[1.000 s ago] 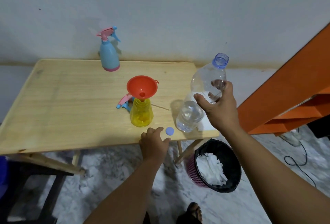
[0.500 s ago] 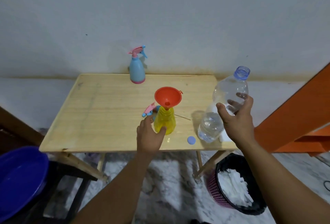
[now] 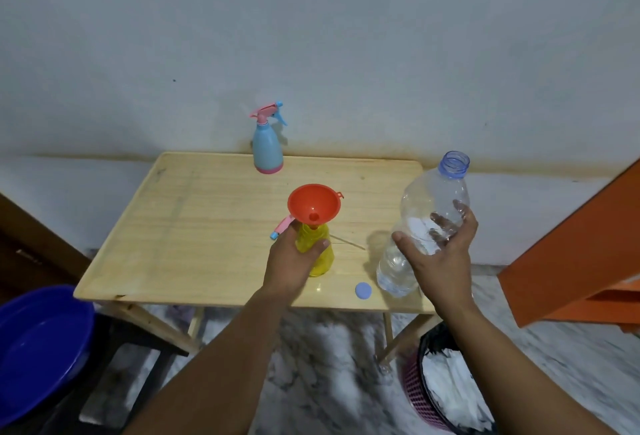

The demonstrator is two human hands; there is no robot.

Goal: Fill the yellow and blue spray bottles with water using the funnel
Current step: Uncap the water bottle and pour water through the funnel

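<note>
Left hand (image 3: 294,261) is now seen wrapped around the yellow spray bottle (image 3: 317,251), thumb on one side and fingers on the other; a second earlier it was resting at the near edge of the counter (image 3: 194,226), beside the loose blue cap (image 3: 363,290). The bottle is thus steadied upright near the counter's front, with the orange funnel (image 3: 314,206) seated in its neck and its removed pink trigger head (image 3: 282,226) lying just behind. Right hand (image 3: 440,254) is kept clamped on the clear water bottle (image 3: 426,223), which is uncapped, tilted and resting its base on the counter, well right of the funnel. Pouring is judged not yet begun, but with the receiving bottle braced, it can be expected next. The blue spray bottle (image 3: 267,150) is left untouched by the wall, its trigger head fitted.
</note>
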